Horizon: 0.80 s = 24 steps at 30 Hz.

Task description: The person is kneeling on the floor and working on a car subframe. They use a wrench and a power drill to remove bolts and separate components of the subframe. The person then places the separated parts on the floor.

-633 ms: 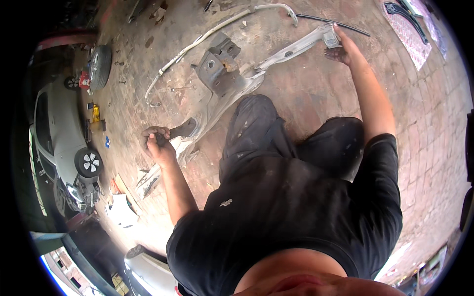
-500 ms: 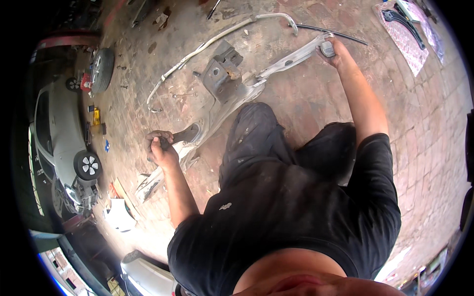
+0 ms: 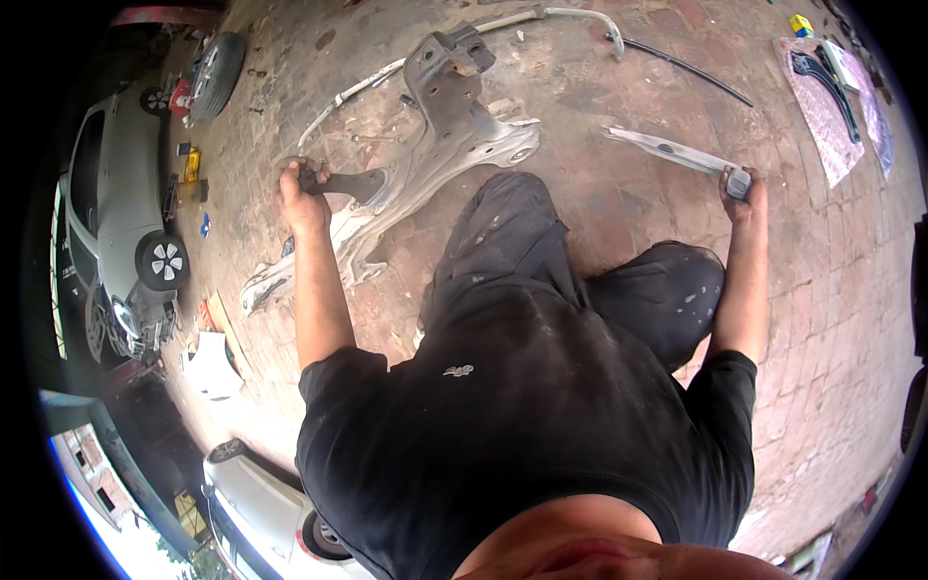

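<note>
I look straight down over my black shirt and dark trousers at a brick floor. My left hand [image 3: 302, 198] grips the left arm of a large grey metal car subframe [image 3: 440, 145] that lies on the bricks ahead of my knees. My right hand [image 3: 742, 193] is closed on the near end of a long pale metal bar [image 3: 667, 152], which runs off to the left above my right knee. Both arms are stretched out wide.
A thin curved white trim strip [image 3: 570, 14] and a black rod [image 3: 681, 66] lie beyond the subframe. A patterned mat with dark parts [image 3: 831, 97] is at top right. A white car [image 3: 101, 203], a loose tyre [image 3: 215, 72] and small tools stand at the left.
The view has shifted, so the subframe now sits nearer and more central. My right hand with the bar has swung out to the right. My left hand keeps its grip.
</note>
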Motion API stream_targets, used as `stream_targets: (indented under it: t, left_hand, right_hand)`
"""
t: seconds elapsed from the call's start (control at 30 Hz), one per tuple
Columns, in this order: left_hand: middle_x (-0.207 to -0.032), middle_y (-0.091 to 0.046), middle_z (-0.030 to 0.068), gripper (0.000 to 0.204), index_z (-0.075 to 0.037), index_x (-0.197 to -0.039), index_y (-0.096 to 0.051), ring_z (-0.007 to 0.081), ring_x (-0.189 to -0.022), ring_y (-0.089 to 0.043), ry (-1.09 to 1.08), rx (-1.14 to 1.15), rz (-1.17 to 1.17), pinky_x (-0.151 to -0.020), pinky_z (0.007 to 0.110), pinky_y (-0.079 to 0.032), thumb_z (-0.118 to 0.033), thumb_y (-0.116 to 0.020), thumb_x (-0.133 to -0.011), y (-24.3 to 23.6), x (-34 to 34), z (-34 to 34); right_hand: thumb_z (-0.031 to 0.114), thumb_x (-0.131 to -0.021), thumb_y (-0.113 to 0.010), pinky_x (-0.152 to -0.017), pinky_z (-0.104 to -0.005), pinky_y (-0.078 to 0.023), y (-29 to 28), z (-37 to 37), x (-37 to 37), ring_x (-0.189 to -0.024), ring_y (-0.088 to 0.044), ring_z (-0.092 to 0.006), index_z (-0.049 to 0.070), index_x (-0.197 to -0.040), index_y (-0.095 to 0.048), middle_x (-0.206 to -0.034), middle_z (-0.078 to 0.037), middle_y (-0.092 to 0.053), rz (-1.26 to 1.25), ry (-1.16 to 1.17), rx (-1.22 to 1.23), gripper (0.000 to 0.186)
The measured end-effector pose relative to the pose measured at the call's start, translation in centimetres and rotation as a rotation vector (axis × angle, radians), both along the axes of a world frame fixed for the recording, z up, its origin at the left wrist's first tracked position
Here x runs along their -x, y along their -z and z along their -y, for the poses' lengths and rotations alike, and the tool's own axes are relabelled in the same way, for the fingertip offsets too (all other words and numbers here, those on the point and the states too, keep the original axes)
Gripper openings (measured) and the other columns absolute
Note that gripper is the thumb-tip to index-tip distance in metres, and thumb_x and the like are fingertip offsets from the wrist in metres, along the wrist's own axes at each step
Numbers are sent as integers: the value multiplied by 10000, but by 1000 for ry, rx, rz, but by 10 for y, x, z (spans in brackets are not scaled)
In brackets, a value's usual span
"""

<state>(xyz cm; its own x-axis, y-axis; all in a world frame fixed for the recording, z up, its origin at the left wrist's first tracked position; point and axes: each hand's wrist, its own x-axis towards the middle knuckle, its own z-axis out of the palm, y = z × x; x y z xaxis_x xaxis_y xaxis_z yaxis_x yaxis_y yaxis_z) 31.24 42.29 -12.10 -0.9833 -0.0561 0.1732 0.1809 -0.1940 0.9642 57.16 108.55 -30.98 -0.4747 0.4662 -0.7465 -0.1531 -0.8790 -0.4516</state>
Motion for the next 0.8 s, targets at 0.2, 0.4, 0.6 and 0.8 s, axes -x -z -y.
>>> stream_targets:
  t: [0.2,0.4,0.6,0.8]
  left_hand:
    - [-738,-596,118,175,-8,-901,-585,232,-613,-552,-20,-59,19,-628,378,-478,-182,-582,-883,10,12,3]
    - [-760,-604,111,187,-12,-910,-593,231,-654,-576,-26,-58,9,-609,367,-483,-197,-605,-884,18,18,-9]
    - [-792,-570,88,185,-48,-915,-553,208,-696,-508,90,-28,-5,-714,382,-441,-233,-560,-925,12,9,13]
    - [-818,-578,90,212,-56,-920,-591,220,-731,-504,97,-40,44,-756,383,-425,-263,-545,-916,17,24,21]
  right_hand:
    - [200,-897,-540,-680,-439,-605,60,-8,-18,-822,-652,-312,50,-1006,-542,-916,-140,-629,148,-26,-61,185]
    - [183,-897,-553,-678,-446,-589,48,-21,-23,-832,-635,-304,61,-1012,-530,-917,-129,-615,169,-1,-102,169]
    - [115,-902,-557,-719,-442,-577,27,-16,-50,-804,-635,-320,34,-1080,-536,-942,-164,-625,-214,140,-143,197]
    - [254,-810,-709,-951,-568,-421,83,-34,-81,-1213,-509,-397,-78,-1356,-458,-1335,-308,-506,763,-36,-366,687]
